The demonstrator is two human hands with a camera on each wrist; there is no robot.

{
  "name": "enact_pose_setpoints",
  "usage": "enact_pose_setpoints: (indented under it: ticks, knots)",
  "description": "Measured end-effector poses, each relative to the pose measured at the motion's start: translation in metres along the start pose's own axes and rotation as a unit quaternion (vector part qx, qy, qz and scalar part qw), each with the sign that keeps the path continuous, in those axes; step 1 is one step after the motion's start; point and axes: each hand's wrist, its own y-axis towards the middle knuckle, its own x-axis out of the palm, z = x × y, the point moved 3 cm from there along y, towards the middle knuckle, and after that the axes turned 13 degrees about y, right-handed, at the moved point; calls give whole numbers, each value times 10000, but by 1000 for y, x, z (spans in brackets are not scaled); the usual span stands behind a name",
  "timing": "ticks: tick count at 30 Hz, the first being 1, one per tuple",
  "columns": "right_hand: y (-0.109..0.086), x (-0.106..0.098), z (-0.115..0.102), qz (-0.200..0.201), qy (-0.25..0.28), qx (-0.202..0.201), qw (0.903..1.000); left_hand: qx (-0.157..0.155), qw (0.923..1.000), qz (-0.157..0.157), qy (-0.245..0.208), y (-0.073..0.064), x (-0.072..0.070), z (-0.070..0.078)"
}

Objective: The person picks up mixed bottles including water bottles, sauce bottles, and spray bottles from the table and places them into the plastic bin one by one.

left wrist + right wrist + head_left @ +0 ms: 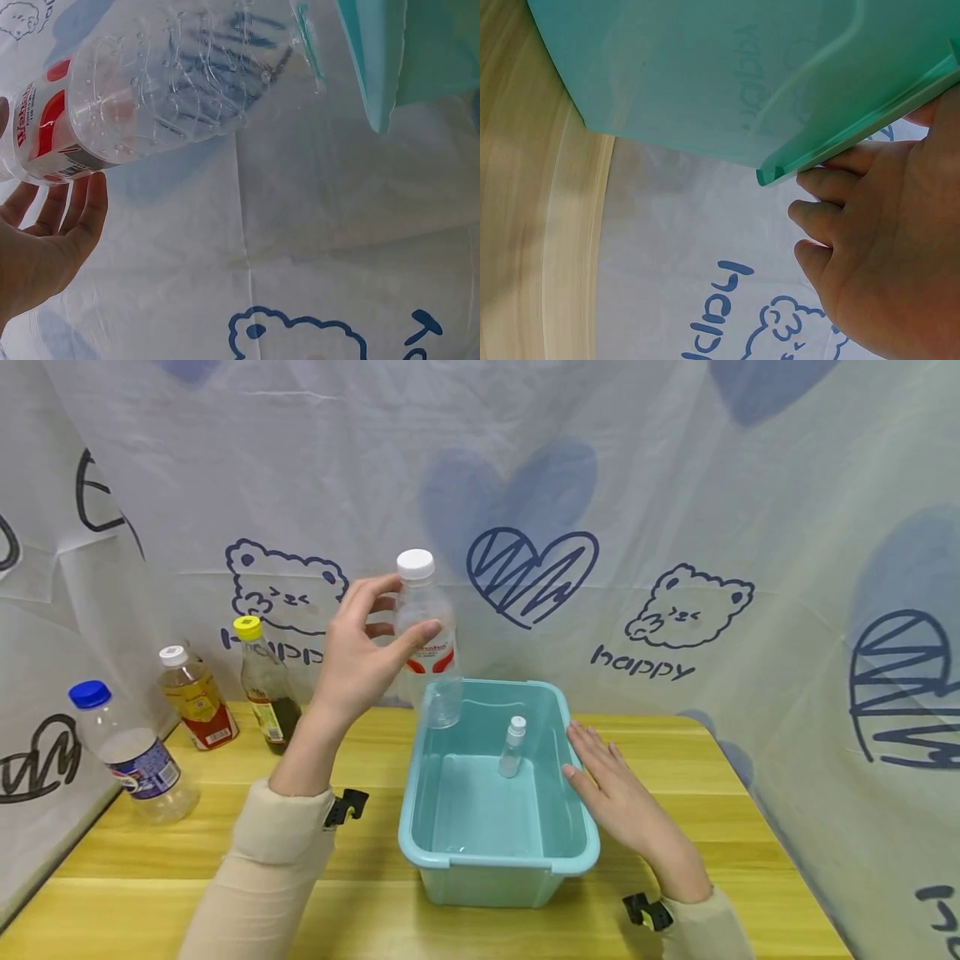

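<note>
A clear plastic bottle (441, 693) with a white cap and a red-and-white label is gripped round its upper part by my left hand (363, 647). It hangs upright above the left rim of a teal plastic bin (487, 862). In the left wrist view the bottle (195, 82) looks empty, with droplets on its wall. My right hand (618, 789) rests with straight fingers against the bin's right rim; the right wrist view shows its fingers (821, 221) at the rim's edge. Inside the bin a small clear bottle (511, 752) with a white cap stands near the back wall.
On the wooden table (360, 893) at left stand a blue-capped bottle (142, 768), a white-capped bottle (197, 697) with a yellow and red label, and a yellow-capped bottle (270, 693) with dark liquid. A printed cloth (660, 460) hangs behind the table.
</note>
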Motion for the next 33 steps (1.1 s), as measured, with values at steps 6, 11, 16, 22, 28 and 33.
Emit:
enact_pose_setpoints:
  ticks: [6,11,16,22,28,33]
  knots:
    - [0,0,1,1,-14,20,10000,114,9995,-258,-156,3,20,1]
    - [0,0,1,1,-13,39,10000,10,9983,-553,-159,2,37,-1]
    - [0,-1,0,-3,-26,46,10000,44,9969,-788,-58,-1,52,-4]
    - [0,0,1,6,-36,15,10000,85,9930,-1156,205,-8,70,-15]
    - [0,1,1,5,-18,-11,10000,-113,9880,-1516,281,-14,83,-27]
    - [0,0,1,30,-28,-15,10000,-212,9841,-1730,338,-18,91,-35]
